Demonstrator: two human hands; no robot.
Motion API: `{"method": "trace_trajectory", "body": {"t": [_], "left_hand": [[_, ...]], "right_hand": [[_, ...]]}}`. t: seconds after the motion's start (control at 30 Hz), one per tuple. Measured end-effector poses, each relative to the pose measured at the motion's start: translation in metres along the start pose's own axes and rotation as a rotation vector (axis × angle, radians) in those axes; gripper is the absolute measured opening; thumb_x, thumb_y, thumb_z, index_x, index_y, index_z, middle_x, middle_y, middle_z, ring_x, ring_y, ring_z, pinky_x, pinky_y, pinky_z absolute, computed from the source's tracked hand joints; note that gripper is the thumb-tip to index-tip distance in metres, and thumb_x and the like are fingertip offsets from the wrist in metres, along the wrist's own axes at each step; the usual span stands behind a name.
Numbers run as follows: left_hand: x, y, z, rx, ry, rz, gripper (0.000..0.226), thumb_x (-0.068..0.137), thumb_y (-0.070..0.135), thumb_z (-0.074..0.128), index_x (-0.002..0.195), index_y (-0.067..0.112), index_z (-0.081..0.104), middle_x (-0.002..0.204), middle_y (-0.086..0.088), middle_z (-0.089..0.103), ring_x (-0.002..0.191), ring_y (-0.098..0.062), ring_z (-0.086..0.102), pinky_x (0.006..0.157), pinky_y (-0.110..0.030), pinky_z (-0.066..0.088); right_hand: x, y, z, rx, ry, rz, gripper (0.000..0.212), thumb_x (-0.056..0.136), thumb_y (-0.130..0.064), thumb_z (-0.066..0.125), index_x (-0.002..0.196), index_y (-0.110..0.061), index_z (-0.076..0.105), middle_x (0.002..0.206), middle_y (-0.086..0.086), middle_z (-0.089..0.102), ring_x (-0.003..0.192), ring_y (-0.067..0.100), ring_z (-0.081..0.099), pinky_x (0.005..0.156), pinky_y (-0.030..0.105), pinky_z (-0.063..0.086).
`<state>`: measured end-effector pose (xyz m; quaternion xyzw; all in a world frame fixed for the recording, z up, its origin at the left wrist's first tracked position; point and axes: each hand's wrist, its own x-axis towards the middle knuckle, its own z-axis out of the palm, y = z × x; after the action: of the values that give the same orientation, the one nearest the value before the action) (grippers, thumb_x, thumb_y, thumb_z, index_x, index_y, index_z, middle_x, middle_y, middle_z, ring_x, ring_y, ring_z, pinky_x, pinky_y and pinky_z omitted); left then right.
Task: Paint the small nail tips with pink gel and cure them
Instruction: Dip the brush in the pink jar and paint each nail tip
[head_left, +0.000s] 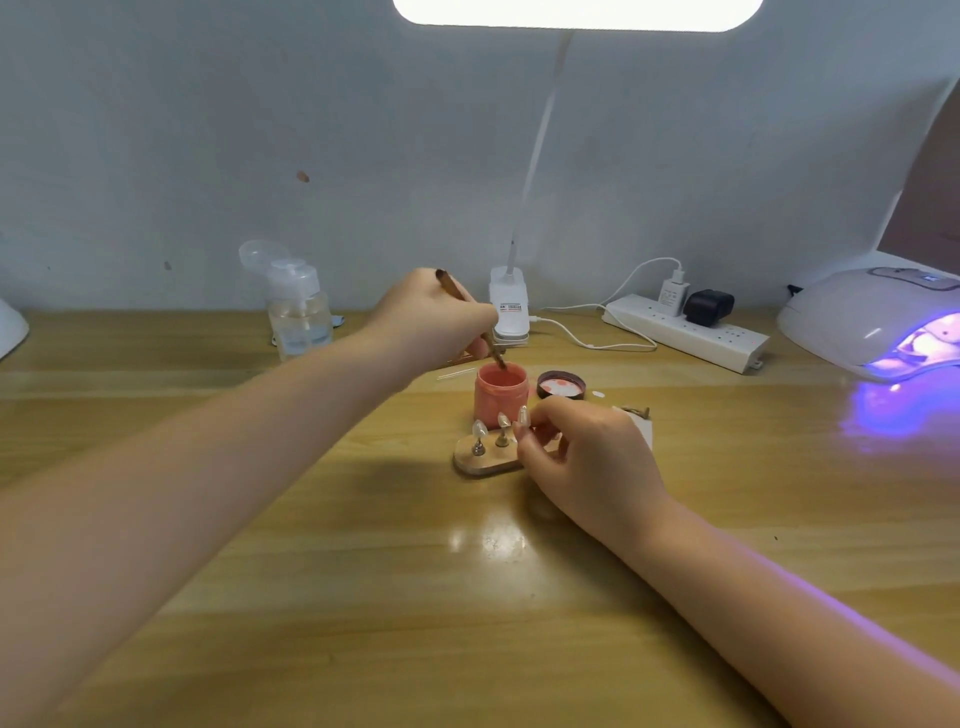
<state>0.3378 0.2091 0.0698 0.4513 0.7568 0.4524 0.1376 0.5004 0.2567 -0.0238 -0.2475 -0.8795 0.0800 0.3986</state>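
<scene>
On the bench (311, 597), the left hand (431, 317) grips a brush (470, 317) dipped in the pink gel jar (501, 395); the right hand (587, 457) pinches the wooden stand (483, 460) beside it. Its nail tips (503, 421) look unpainted, so painting and curing in the lit lamp (872, 322) remain.

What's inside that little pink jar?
The tip of a brush, held by the left hand, dips into the open pink jar. Pink coats the inside; how much gel remains is hidden by the wall.

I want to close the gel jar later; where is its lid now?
In the head view the lid lies inside-up on the table, just right of the open pink jar, behind the right hand.
</scene>
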Motion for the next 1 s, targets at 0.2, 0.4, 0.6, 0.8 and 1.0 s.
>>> {"method": "trace_trajectory", "body": {"t": [0.2, 0.4, 0.6, 0.8, 1.0], "left_hand": [[0.018, 0.003, 0.016, 0.141, -0.144, -0.117, 0.005, 0.082, 0.016, 0.062, 0.082, 0.012, 0.064, 0.046, 0.009, 0.064, 0.039, -0.002, 0.055, 0.035, -0.011, 0.037], [0.019, 0.005, 0.02, 0.121, -0.175, -0.139, 0.006, 0.083, 0.011, 0.059, 0.077, 0.011, 0.059, 0.045, 0.007, 0.062, 0.029, 0.002, 0.047, 0.029, -0.01, 0.031], [0.016, -0.002, -0.001, -0.143, -0.037, -0.299, 0.01, 0.085, 0.015, 0.061, 0.089, 0.009, 0.067, 0.048, 0.005, 0.064, 0.03, -0.001, 0.047, 0.034, -0.01, 0.03], [0.009, -0.024, -0.021, -0.337, -0.072, -0.451, 0.014, 0.088, 0.023, 0.053, 0.08, 0.017, 0.063, 0.055, 0.01, 0.065, 0.048, -0.007, 0.041, 0.046, -0.022, 0.028], [0.001, -0.041, -0.031, -0.399, -0.109, -0.529, 0.016, 0.088, 0.022, 0.05, 0.078, 0.019, 0.062, 0.053, 0.01, 0.063, 0.046, -0.006, 0.039, 0.048, -0.021, 0.025]], "right_hand": [[0.001, 0.0, 0.0, 0.089, 0.067, -0.087, 0.004, 0.084, -0.009, 0.07, 0.08, -0.009, 0.069, 0.068, -0.003, 0.064, 0.056, 0.007, 0.046, 0.055, 0.026, 0.044], [0.002, 0.003, 0.0, 0.153, 0.073, -0.106, 0.001, 0.084, -0.008, 0.072, 0.083, -0.008, 0.072, 0.07, 0.0, 0.067, 0.058, 0.013, 0.053, 0.059, 0.025, 0.044], [0.002, 0.001, 0.0, 0.186, 0.123, -0.097, 0.004, 0.079, -0.005, 0.077, 0.083, -0.006, 0.076, 0.069, 0.0, 0.07, 0.056, 0.012, 0.057, 0.057, 0.023, 0.046], [0.002, -0.001, -0.003, 0.223, 0.117, -0.08, 0.009, 0.08, -0.006, 0.076, 0.089, -0.006, 0.077, 0.076, 0.001, 0.073, 0.062, 0.014, 0.064, 0.061, 0.024, 0.051], [0.002, -0.003, -0.004, 0.245, 0.151, -0.049, 0.012, 0.079, -0.005, 0.076, 0.09, -0.007, 0.076, 0.077, 0.001, 0.073, 0.063, 0.005, 0.06, 0.062, 0.006, 0.044]]}}
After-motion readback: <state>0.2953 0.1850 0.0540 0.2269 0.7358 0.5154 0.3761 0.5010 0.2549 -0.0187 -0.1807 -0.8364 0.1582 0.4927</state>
